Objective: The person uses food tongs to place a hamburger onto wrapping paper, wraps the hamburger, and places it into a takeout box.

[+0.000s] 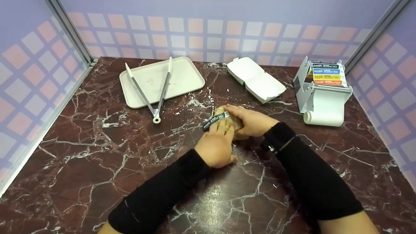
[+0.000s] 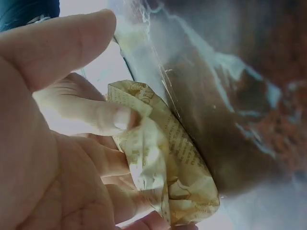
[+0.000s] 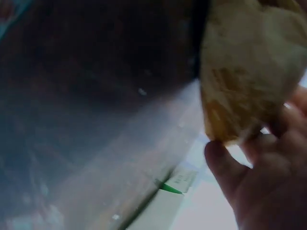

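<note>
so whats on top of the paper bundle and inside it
On top of the bundle, a dark label strip shows, and fingers of the left hand rest there too, hiding part of the surface. What's inside can't be seen, because it's wrapped up.

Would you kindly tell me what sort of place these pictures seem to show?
Likely a food-packing station, perhaps a staged one: there is a paper-wrapped package, an open white takeaway-style box and a dispenser of coloured labels.
</note>
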### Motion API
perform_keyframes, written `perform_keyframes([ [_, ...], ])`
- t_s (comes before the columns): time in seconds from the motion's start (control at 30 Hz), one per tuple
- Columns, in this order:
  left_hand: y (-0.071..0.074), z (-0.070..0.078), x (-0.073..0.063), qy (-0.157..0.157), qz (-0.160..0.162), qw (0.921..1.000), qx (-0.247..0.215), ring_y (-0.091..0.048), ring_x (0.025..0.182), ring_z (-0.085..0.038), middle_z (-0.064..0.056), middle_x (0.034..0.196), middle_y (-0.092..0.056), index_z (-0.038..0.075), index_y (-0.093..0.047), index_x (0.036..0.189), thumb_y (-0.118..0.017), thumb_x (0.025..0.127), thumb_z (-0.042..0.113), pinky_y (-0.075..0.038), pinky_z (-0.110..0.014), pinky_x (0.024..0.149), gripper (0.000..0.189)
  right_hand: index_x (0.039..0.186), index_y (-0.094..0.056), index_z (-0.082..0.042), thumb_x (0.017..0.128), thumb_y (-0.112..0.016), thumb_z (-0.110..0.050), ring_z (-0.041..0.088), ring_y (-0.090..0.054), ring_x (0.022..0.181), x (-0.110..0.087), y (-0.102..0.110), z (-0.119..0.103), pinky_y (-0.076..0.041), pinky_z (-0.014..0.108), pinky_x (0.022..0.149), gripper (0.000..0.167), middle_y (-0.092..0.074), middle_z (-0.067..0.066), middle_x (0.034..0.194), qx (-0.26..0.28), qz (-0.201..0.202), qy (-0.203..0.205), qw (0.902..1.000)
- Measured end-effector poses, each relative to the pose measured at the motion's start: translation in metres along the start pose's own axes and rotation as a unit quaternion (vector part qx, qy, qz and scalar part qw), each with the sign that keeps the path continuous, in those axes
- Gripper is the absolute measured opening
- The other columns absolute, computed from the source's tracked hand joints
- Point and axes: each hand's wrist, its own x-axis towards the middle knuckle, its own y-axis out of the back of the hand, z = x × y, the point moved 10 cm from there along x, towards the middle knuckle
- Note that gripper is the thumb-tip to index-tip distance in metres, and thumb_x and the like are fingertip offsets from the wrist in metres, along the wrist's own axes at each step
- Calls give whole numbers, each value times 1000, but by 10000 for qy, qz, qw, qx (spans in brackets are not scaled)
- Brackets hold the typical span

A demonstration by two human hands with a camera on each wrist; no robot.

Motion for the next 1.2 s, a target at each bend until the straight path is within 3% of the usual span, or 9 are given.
perform_keyframes([
  [0.13, 2, -2, -1, 60, 169, 9998, -87, -20, 159, -42, -21, 176, -12, 11, -20, 169, -74, 90, 61, -41, -55, 122, 108, 166, -31, -10, 84, -86, -18, 41, -38, 154, 7, 0, -1, -28, 57, 129, 99, -37, 19, 168, -167, 207, -34, 9996],
  [0.33, 12, -4, -1, -52, 459, 9981, -414, -28, 156, -44, -25, 173, -21, 5, -27, 165, -74, 92, 57, -42, -54, 122, 101, 165, -33, -15, 77, -90, -33, 43, -33, 154, 18, -6, -3, -19, 66, 129, 107, -38, 14, 168, -705, 162, -225, 9971],
  [0.5, 23, -15, 2, 9, 274, 9926, -1184, -31, 156, -43, -22, 173, -23, 6, -30, 164, -69, 97, 54, -39, -57, 123, 91, 162, -36, -12, 74, -92, -34, 41, -38, 151, 23, -9, -8, -24, 60, 129, 106, -44, 15, 162, -869, 158, -198, 9959],
  [0.6, 33, -35, 8, 275, 391, 9808, -1891, -43, 148, -39, -18, 166, -39, 9, -46, 157, -66, 101, 47, -47, -56, 117, 71, 158, -39, -11, 73, -93, -32, 40, -42, 149, 25, -11, -8, -29, 57, 129, 103, -48, 15, 159, -802, 154, -267, 9963],
  [0.7, 45, -68, 16, 667, 865, 9635, -2446, -55, 136, -34, -15, 154, -54, 11, -56, 147, -62, 104, 37, -52, -51, 112, 51, 154, -44, -14, 69, -96, -29, 37, -49, 141, 26, -12, -6, -38, 56, 123, 101, -55, 12, 151, -632, 180, -455, 9968],
  [0.77, 47, -92, 22, 964, 1046, 9500, -2778, -61, 128, -34, -15, 153, -56, 10, -55, 149, -58, 107, 33, -54, -49, 109, 48, 152, -46, -15, 67, -98, -28, 35, -52, 135, 26, -13, -3, -42, 55, 119, 101, -58, 10, 145, -556, 194, -574, 9966],
  [0.87, 43, -119, 31, 1101, 1035, 9400, -3060, -62, 128, -32, -13, 154, -56, 10, -55, 148, -55, 109, 33, -50, -49, 114, 45, 153, -45, -15, 67, -98, -29, 34, -52, 135, 27, -13, -1, -42, 55, 119, 103, -59, 9, 144, -535, 192, -669, 9961],
  [1.0, 33, -132, 39, 917, 853, 9297, -3463, -66, 109, -26, -13, 135, -66, 10, -67, 133, -59, 108, 29, -55, -45, 102, 33, 154, -45, -14, 66, -99, -30, 34, -50, 137, 26, -13, 0, -41, 54, 121, 104, -58, 9, 147, -504, 183, -653, 9964],
  [1.2, 23, -139, 43, 955, 672, 9048, -4095, -59, 64, -11, -5, 90, -67, 9, -74, 116, -67, 103, 21, -52, -24, 57, 19, 156, -44, -17, 66, -99, -31, 33, -50, 136, 24, -12, -2, -40, 52, 120, 106, -58, 8, 147, -519, 223, -586, 9967],
])
